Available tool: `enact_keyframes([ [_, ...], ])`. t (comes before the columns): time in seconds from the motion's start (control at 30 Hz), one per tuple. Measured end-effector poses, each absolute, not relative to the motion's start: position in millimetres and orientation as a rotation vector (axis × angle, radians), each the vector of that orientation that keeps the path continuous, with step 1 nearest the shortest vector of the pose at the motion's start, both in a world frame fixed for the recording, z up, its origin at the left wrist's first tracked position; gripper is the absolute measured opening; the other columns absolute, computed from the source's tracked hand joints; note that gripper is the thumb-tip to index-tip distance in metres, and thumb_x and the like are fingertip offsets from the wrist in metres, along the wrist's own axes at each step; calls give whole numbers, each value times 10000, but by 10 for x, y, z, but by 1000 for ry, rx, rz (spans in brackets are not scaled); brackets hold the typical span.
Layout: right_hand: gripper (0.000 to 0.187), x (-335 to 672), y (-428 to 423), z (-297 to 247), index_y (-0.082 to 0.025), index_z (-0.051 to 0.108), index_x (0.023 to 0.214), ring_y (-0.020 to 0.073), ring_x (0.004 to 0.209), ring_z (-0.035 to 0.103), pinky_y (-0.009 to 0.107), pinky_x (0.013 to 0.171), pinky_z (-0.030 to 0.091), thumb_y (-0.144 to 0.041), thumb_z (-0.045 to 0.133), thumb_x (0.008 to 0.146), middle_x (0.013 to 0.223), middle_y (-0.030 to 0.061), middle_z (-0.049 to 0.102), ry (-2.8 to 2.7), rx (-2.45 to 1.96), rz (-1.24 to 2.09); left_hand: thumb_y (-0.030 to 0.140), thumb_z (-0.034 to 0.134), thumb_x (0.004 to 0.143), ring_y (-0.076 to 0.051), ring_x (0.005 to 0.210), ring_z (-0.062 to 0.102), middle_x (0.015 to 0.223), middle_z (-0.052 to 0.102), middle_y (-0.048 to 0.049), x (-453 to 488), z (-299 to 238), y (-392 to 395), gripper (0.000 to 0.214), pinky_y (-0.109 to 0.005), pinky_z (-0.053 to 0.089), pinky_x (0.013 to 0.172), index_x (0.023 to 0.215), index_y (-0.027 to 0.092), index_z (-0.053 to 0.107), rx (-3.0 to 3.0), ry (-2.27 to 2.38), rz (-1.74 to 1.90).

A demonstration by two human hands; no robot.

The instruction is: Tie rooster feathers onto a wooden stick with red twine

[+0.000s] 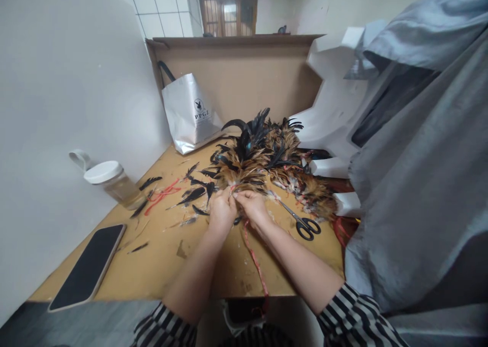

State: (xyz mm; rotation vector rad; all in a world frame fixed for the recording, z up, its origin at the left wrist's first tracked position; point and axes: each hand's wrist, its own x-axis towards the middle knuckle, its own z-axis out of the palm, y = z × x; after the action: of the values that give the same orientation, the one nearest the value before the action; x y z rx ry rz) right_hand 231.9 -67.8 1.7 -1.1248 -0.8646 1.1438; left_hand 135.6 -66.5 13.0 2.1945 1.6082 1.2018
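My left hand (222, 211) is closed around the base of a feather bundle (242, 171), whose brown and long black feathers fan out away from me. Right beside it, my right hand (252, 208) pinches with thumb and finger at the bundle's base, where a bit of red string shows. A length of red string (253, 255) runs from under my hands over the table's front edge. The exact grip on the string is partly hidden by the fingers. Black-handled scissors (308, 228) lie to the right of my right hand, blades toward the feathers.
More feather bundles (305, 187) are heaped at the right. Loose black feathers (194, 195) and red string pieces (162, 197) lie left. A phone (89, 265), lidded bottle (116, 184) and silver bag (189, 116) stand or lie farther left. Grey cloth (412, 184) hangs at right.
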Motion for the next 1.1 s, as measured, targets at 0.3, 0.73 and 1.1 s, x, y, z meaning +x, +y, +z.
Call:
enact_keyframes([
  [0.3, 250, 2342, -690, 33, -142, 617, 554, 85, 445, 405, 221, 450, 311, -386, 666, 547, 491, -6, 553, -844, -1104, 1147, 161, 427, 795, -251, 911, 576, 927, 611, -144, 1401, 84, -686, 375, -377, 457, 825, 1117, 120, 615, 2205, 1501, 1259],
  [0.73, 307, 2381, -646, 9, -161, 513, 530, 69, 391, 370, 205, 404, 260, -389, 717, 518, 430, -42, 487, -747, -1190, 1150, 118, 514, 736, -206, 874, 580, 927, 587, -91, 1517, 36, -736, 672, -351, 453, 820, 1376, 169, 315, 1807, 1287, 1472],
  [1.1, 320, 2679, -675, 112, -119, 599, 661, 19, 324, 296, 174, 334, 114, -398, 733, 575, 479, -7, 562, -974, -941, 1511, 321, 741, 608, -51, 488, 474, 621, 553, -13, 1437, 182, -695, 294, -144, 339, 411, 718, 95, 589, 802, 683, 1029],
])
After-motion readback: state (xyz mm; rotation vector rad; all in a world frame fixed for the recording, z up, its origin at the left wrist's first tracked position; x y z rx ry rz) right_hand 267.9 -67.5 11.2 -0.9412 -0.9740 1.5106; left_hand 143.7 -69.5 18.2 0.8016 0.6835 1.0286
